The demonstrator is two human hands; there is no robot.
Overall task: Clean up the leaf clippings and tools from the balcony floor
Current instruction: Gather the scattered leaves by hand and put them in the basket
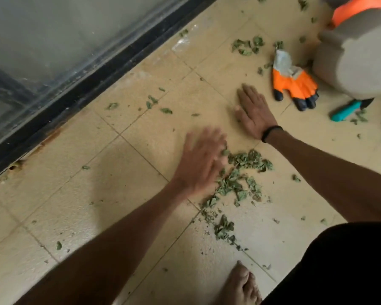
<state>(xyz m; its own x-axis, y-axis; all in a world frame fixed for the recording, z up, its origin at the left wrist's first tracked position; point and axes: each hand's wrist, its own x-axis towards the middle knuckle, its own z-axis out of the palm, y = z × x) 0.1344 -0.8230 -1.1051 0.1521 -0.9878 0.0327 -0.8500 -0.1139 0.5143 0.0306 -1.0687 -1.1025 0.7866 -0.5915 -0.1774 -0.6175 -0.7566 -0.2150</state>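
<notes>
Both forearms are bare, with no sleeves in view. A thin black band (271, 132) circles the wrist of the right hand (254, 116); the left hand (201, 165) wears nothing. Black clothing (343, 267) covers the leg at near right. The foot (242, 287) is bare.

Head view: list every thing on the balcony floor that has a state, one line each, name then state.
left hand: open, blurred, at the edge of the leaf pile
right hand: open, flat on the tile
leaf pile: gathered loosely between the hands
scattered leaves: not yet gathered
orange glove: lying flat, empty
teal-handled tool: lying on the floor, partly hidden under the grey pot
grey pot: standing on the floor
</notes>
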